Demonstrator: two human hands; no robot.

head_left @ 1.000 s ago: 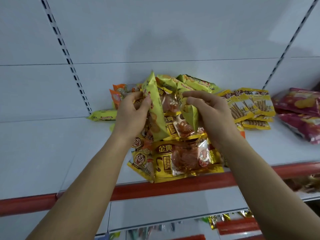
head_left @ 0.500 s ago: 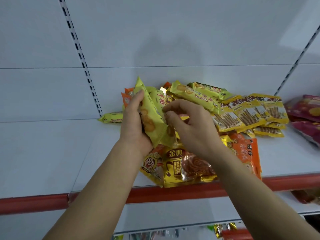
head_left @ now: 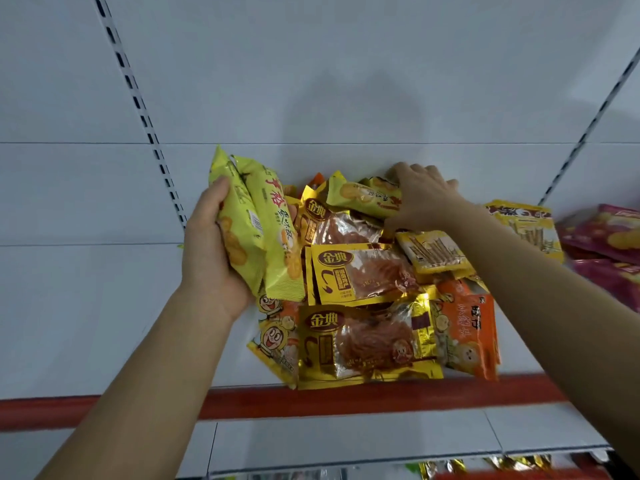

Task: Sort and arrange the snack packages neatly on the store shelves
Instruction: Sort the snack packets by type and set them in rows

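Change: the right hand (head_left: 424,197), earlier beside the left, is now being extended to the far side of the heap.
Left hand (head_left: 211,251): two yellow-green packets (head_left: 258,230) are being gripped upright, left of the heap.
Right hand: a matching packet (head_left: 363,197) is being grasped.
Meaning: like packets are being gathered.
Materials: crinkled glossy film; gold foil pouches (head_left: 360,275) are lying flat on the white shelf (head_left: 86,323).
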